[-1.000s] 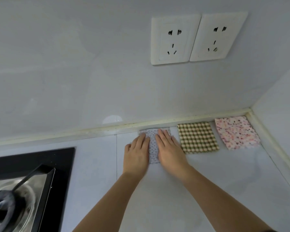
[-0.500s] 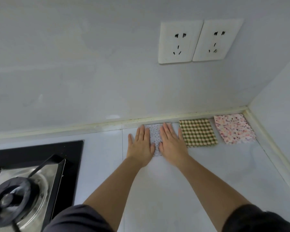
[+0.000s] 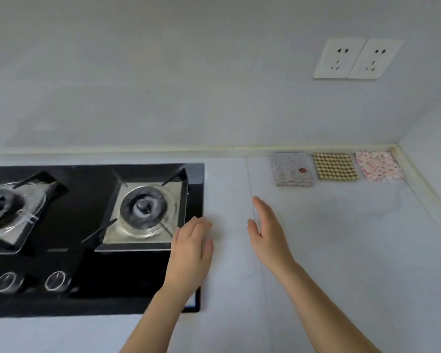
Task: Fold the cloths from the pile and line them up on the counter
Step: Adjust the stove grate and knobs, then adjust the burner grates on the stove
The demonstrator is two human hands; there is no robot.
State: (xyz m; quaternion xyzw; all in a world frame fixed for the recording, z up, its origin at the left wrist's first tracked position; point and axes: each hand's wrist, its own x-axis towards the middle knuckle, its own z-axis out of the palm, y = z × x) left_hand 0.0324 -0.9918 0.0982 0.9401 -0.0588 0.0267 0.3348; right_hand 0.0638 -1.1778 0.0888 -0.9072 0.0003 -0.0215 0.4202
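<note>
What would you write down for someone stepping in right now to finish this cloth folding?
Left hand: open, holds nothing, over the right edge of the stove.
Right hand: open, holds nothing, above the counter.
Done: three folded cloths lie in a row along the back wall: dotted grey cloth, checked cloth, pink floral cloth in the corner.
Left: the pile is not in view, so I cannot tell how many remain. The next one probably goes left of the dotted grey cloth.

Folded dotted cloth point(image 3: 289, 171), checked cloth point(image 3: 336, 166), pink cloth point(image 3: 378, 166) lie abreast, seemingly apart.
</note>
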